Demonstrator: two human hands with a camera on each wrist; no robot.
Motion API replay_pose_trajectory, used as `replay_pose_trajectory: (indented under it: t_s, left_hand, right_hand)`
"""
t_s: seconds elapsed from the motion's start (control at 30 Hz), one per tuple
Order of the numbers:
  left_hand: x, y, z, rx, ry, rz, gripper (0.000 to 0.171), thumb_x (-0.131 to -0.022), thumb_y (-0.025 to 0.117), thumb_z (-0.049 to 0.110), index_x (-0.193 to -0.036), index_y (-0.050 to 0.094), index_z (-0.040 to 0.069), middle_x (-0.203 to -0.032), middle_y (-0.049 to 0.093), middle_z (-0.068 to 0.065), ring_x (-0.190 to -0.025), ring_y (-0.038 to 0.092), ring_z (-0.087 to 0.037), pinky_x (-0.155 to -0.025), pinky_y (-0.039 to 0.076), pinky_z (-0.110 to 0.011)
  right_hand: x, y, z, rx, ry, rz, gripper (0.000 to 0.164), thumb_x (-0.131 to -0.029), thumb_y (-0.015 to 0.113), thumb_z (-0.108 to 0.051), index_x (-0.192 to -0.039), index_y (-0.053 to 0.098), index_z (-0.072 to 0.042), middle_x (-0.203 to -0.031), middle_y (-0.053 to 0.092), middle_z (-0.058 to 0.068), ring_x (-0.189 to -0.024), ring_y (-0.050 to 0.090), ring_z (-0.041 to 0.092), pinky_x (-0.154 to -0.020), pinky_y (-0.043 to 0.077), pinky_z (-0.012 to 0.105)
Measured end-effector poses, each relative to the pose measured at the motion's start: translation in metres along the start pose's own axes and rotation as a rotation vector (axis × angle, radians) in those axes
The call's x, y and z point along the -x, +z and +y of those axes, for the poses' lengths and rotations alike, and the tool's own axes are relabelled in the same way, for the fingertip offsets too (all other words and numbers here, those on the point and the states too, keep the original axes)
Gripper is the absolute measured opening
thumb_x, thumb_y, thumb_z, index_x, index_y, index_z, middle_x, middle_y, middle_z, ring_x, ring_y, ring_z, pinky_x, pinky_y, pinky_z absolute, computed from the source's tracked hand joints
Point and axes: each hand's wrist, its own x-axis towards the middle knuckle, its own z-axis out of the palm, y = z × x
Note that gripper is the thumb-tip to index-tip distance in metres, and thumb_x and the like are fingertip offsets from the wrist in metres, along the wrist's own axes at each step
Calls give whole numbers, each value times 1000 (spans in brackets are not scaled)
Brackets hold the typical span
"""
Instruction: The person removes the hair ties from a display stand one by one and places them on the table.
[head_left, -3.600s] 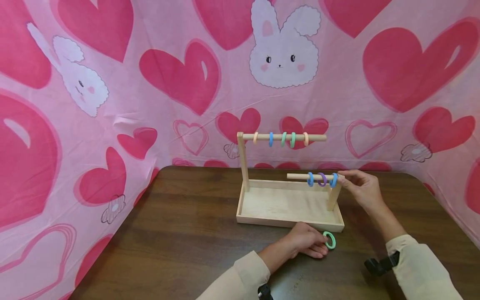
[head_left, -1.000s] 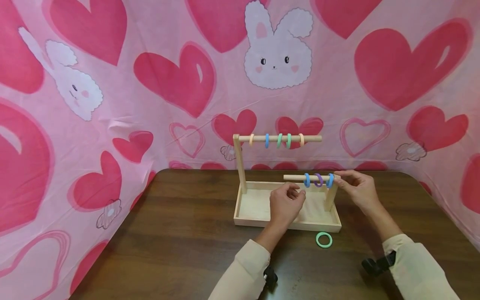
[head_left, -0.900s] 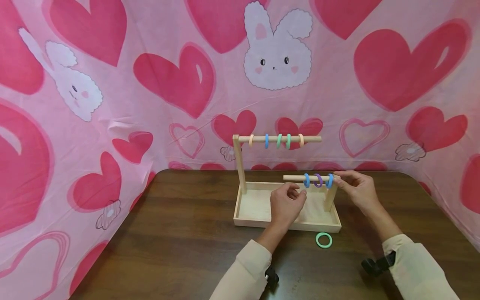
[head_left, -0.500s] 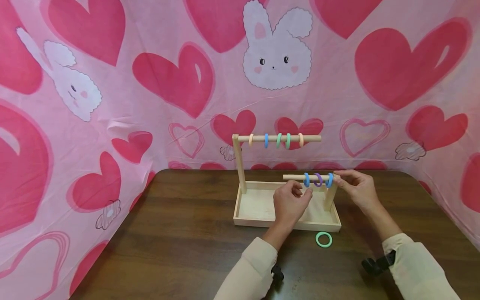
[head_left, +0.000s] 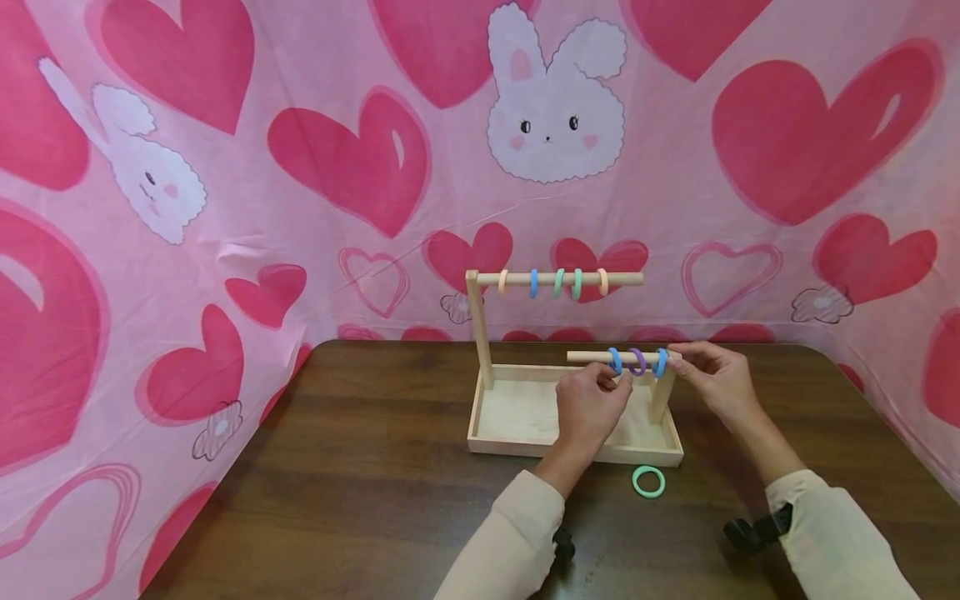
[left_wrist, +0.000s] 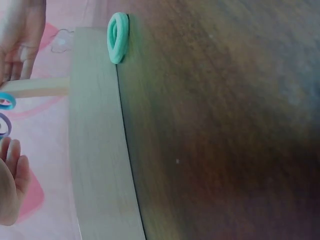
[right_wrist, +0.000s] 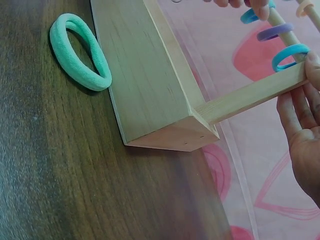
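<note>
Wood-grained table [head_left: 360, 467] underlies hands [head_left: 591, 406] [head_left: 717, 381] pinching a blue ring [head_left: 616, 360] and round rod [head_left: 587, 357].

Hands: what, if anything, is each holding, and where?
Left hand seems to pinch the lower part of the left blue ring on the lower bar; right hand grips the rack atop its short post.

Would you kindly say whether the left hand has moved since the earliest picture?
Yes: against the wooden tray, the left hand has moved from the front edge up beside the left blue ring on the lower bar.
</note>
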Motion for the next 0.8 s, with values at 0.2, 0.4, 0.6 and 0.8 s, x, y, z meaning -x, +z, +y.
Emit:
replay_pose_trajectory:
  t_s: [0.2,0.4,0.6,0.8]
  left_hand:
    - [-1,2,3,-19,-5,-32,15,-87,80,27,-84,81,12,-70,77,4,-65,70,-3,-63,39,-3]
    - [-2,2,4,-43,29,-41,15,-88,79,26,-85,82,12,-71,77,3,-66,70,-5,-61,39,-3]
    - [-4,1,0,-75,102,-24,12,-88,78,23,-84,81,11,-69,75,4,-65,70,-5,-62,45,-6]
    - [-7,-3,-4,-46,102,-52,12,-90,77,20,-88,81,9,-71,76,1,-64,68,-5,-62,45,-5]
  right_hand:
    - [3,-3,1,27,5,-1,22,-89,70,10,-106,77,-2,-84,72,-29,-71,60,-10,-61,48,9]
    - [4,-5,2,40,25,0,23,-89,70,8,-106,78,-4,-83,71,-29,-71,60,-9,-61,48,9]
    - [1,-6,2,72,30,-4,21,-89,71,6,-107,78,-3,-84,70,-31,-70,58,-9,-60,47,10]
    - [-2,-3,1,51,32,-21,20,-90,71,5,-106,78,-5,-84,71,-32,-72,61,-10,-62,48,9]
